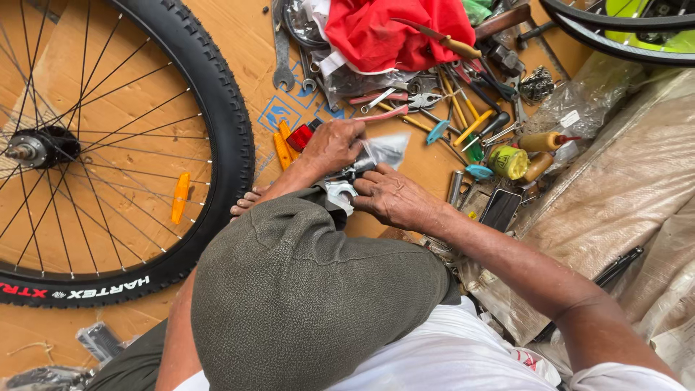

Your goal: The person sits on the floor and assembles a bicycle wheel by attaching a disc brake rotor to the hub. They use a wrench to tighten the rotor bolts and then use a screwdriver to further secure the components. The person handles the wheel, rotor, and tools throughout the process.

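My left hand (pixel 331 145) reaches over my raised knee in grey-green shorts (pixel 311 289) and pinches a small clear plastic bag (pixel 385 149). Just below it, my right hand (pixel 394 199) closes on a small silvery metal bracket (pixel 339 194), with a dark part between the two hands. Both hands work close together above the cardboard floor covering (pixel 239 43). Bare toes (pixel 246 203) show beside the knee.
A spoked bicycle wheel with a knobby black tyre (pixel 233 137) lies at left, with an orange reflector (pixel 179 197) on its spokes. Pliers, wrenches and screwdrivers (pixel 434 108), a red cloth (pixel 391 32), a yellow tin (pixel 508 161) and a phone (pixel 501 208) crowd the floor ahead. Plastic-wrapped packaging (pixel 622 188) lies right.
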